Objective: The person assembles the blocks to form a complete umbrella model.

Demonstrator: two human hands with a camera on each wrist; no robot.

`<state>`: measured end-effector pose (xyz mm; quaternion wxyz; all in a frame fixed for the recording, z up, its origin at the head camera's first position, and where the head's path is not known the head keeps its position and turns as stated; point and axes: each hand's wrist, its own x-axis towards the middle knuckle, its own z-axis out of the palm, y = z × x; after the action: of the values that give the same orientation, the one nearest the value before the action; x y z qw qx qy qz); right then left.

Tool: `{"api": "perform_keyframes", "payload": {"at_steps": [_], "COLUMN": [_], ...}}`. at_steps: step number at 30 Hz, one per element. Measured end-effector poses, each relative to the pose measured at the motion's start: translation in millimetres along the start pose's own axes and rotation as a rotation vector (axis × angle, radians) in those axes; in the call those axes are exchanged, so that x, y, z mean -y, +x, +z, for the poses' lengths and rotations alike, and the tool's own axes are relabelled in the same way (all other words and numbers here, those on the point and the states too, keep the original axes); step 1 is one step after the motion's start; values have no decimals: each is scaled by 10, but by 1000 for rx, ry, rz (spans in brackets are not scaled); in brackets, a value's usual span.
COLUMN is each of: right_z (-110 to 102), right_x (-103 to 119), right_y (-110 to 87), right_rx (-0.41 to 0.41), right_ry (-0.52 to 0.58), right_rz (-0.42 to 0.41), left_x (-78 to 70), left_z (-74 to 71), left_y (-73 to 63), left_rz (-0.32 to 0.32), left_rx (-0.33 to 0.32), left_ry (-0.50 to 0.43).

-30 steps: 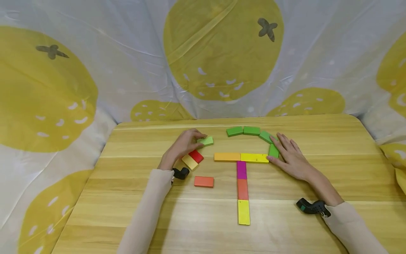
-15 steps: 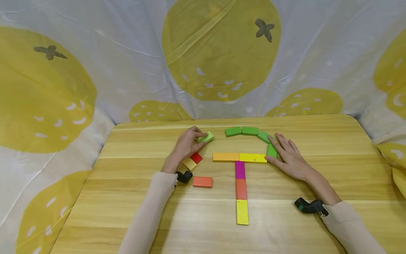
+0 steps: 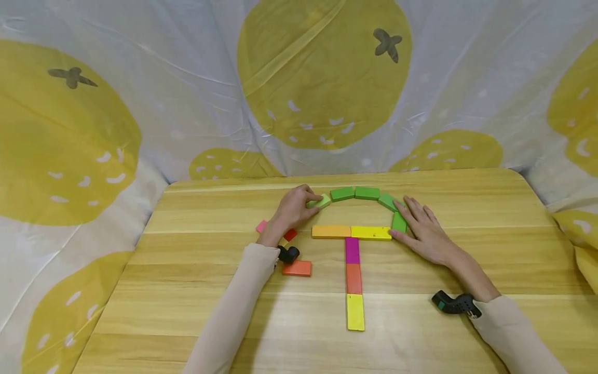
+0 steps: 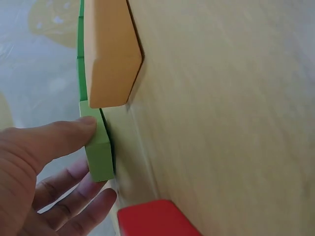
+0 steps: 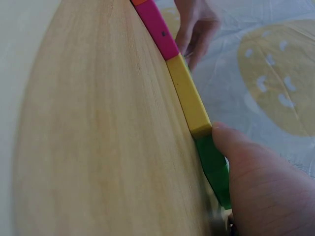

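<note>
My left hand (image 3: pixel 295 209) pinches a light green block (image 4: pixel 101 152) between thumb and fingers, at the left end of an arc of green blocks (image 3: pixel 367 193). In the left wrist view, the light green block's far end lines up right against the green row. My right hand (image 3: pixel 430 236) lies with fingers extended over the arc's right end, fingertips on a green block (image 3: pixel 398 222). Its thumb tip is at the end of a yellow block (image 3: pixel 371 233). An orange block (image 3: pixel 331 231) continues that straight row to the left.
Below the row, a magenta block (image 3: pixel 352 250), a coral block (image 3: pixel 353 279) and another yellow block (image 3: pixel 355 312) form a stem. A loose orange-red block (image 3: pixel 297 268), a red block (image 3: pixel 290 235) and a pink block (image 3: pixel 261 226) lie near my left forearm. Patterned cloth (image 3: pixel 210 104) hangs behind the table.
My left hand has carried the light green block rightward, tilting it on the way, up to the arc's left end. A pink block now shows left of the wrist. My right hand stays in place.
</note>
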<state>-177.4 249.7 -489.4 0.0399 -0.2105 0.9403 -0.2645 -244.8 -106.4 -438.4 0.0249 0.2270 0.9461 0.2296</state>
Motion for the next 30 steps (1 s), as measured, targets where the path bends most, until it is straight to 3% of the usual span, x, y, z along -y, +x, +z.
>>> {"api": "perform_keyframes", "payload": {"at_steps": [4,12,21,30], "right_z": [0,9,-3,7], "right_x": [6,6,8,-1], "right_y": [11,6,-11,-9], "right_rx": [-1,-10,2,-4], "right_ry": [-6,2,3,1], "right_rz": [-4,-2,8,0], "left_x": [-7,-44,-79,-46], "left_z": [9,7,26,6], "left_y": [11,20,33,-4], "left_rz": [-23,-41,-66,-17], "left_rx": [6,26,28,41], "left_ry": [0,83,94,86]}}
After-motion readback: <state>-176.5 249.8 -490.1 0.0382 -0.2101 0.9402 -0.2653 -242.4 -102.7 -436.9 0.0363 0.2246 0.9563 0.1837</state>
